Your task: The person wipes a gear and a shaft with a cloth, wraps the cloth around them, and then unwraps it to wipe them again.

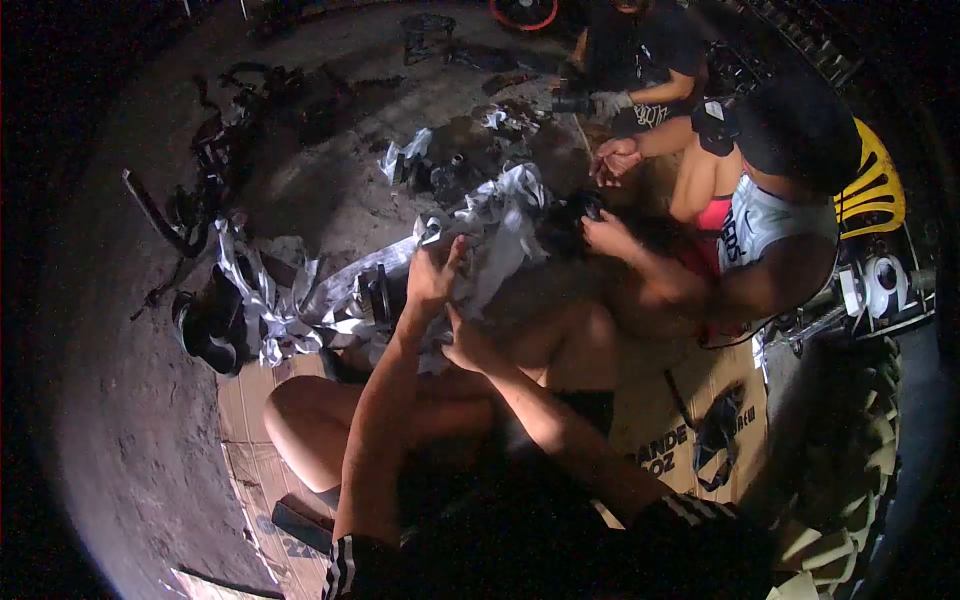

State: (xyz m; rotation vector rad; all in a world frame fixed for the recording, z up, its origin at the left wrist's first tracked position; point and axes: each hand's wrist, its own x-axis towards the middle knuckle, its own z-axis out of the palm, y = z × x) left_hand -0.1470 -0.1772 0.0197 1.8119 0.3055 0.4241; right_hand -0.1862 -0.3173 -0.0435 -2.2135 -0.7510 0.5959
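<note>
My left hand (pixel 430 282) is raised in front of me, its fingers closed around part of a crumpled silvery-white strip (pixel 370 268), thumb pointing up. My right hand (pixel 468 343) is just below and to the right, its thumb up and fingers curled; what they grip is hidden. More of the shiny strip material (pixel 505 215) bunches beyond my hands, and loose ribbons of it (pixel 262 300) trail to the left. A dark part (pixel 375 292) stands upright just left of my left hand, partly covered by the strips.
I sit on flattened cardboard (pixel 245 405). At right, a person in a white top (pixel 780 225) sits close, hands near a dark part. Another person in black (pixel 655 50) works behind. Dark scrap parts (pixel 210 150) lie on the floor; a yellow chair (pixel 875 185) stands far right.
</note>
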